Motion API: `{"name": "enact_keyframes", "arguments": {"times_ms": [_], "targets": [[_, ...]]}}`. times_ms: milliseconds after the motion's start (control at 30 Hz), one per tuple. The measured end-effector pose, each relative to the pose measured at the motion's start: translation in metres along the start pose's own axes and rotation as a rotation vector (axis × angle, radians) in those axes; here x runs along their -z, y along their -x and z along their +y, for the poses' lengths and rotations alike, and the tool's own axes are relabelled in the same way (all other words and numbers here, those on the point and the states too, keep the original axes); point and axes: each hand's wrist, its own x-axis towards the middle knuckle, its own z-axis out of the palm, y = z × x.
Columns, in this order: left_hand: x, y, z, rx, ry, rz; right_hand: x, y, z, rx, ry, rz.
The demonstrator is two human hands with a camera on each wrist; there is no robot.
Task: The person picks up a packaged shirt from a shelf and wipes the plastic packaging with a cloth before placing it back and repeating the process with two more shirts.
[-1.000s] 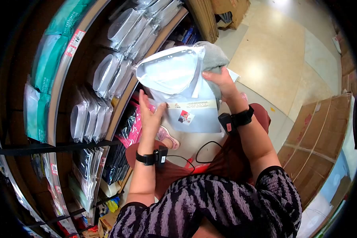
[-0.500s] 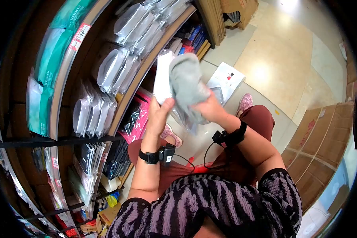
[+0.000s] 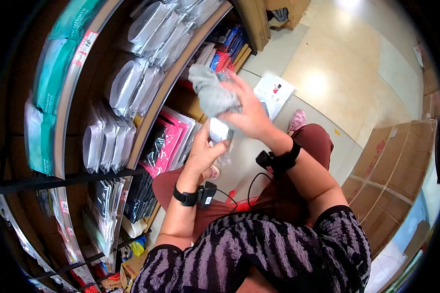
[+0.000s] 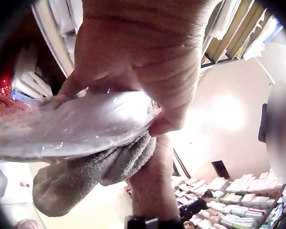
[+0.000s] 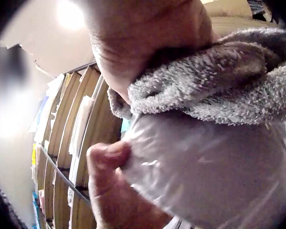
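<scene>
My left hand (image 3: 204, 151) grips a clear plastic-wrapped white shirt pack (image 4: 100, 119) by its edge, thumb on one side and fingers on the other. A fluffy grey cloth (image 3: 211, 92) is bunched in my right hand (image 3: 252, 115), which holds it against the pack. In the right wrist view the cloth (image 5: 195, 81) lies along the wrapped pack (image 5: 205, 162), and the left thumb pinches the pack's near edge. Most of the pack is hidden behind the hands and cloth in the head view.
Shelves on the left carry wrapped white packs (image 3: 124, 88) and green packs (image 3: 49, 93). Pink packs (image 3: 166, 141) sit on a lower shelf. A white printed package (image 3: 276, 93) lies on the floor ahead. Large cardboard boxes (image 3: 391, 166) stand at the right.
The pack has turned from its front, facing up, to a narrow edge-on view. The right hand has moved left over it with the grey cloth, now bunched up.
</scene>
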Motion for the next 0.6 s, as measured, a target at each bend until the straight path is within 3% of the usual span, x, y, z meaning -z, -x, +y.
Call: {"name": "enact_keyframes", "arguments": {"times_ms": [67, 100, 167, 267, 367, 467, 533, 600], "targets": [[-0.003, 0.004, 0.006, 0.023, 0.083, -0.028, 0.007, -0.012, 0.013, -0.01, 0.034, 0.126], [-0.004, 0.006, 0.009, 0.035, 0.125, -0.042, 0.01, -0.018, 0.022, -0.125, -0.072, 0.169], [-0.003, 0.005, 0.013, 0.047, 0.221, -0.068, 0.022, -0.026, 0.044, -0.331, -0.331, 0.113], [0.01, 0.005, 0.007, 0.046, 0.391, -0.055, 0.038, -0.031, 0.049, -0.477, -0.59, 0.082], [0.024, -0.001, 0.001, 0.057, 0.564, -0.036, 0.046, -0.031, 0.054, -0.5, -0.798, -0.049], [0.037, -0.007, 0.0, 0.043, 0.705, -0.056, 0.041, -0.031, 0.043, -0.362, -0.658, -0.12], [0.045, -0.007, -0.004, 0.015, 0.757, -0.077, 0.029, -0.03, 0.048, -0.356, -0.689, -0.049], [0.039, -0.007, -0.005, 0.012, 0.794, 0.063, 0.022, -0.028, 0.052, -0.372, -0.728, 0.031]]}}
